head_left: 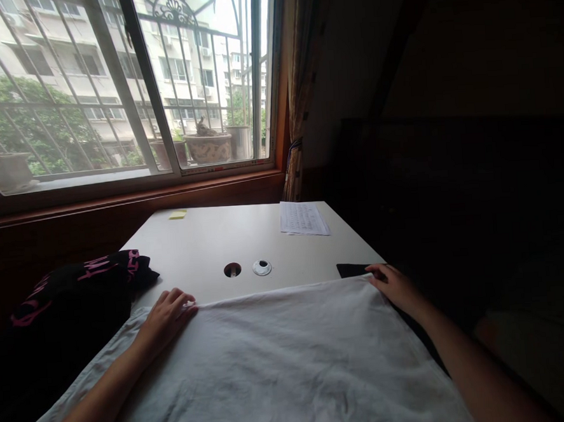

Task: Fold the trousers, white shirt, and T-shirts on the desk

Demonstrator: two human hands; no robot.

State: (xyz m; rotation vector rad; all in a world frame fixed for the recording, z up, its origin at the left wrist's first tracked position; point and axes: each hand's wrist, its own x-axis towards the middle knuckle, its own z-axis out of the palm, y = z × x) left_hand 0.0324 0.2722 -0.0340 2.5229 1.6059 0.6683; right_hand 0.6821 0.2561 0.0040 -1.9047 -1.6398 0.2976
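Broad, soft white fabric cloth (295,350) spread between two hands

The cloth covers the near part of the smooth, glossy white worktop (207,241), softly rippled toward the wearer. The right hand (389,284) pinches its far right corner; the left hand (171,310) rests at the far edge, fingers curled, though whether they grip cannot be told. Holding the edge at two places well apart probably keeps it straight. A flat black sheet-like thing (352,270) pokes out beside the right hand. Left lies crumpled black fabric with pink lettering (76,287); beyond, thin printed paper (304,219) and a yellow sticky note (178,214).
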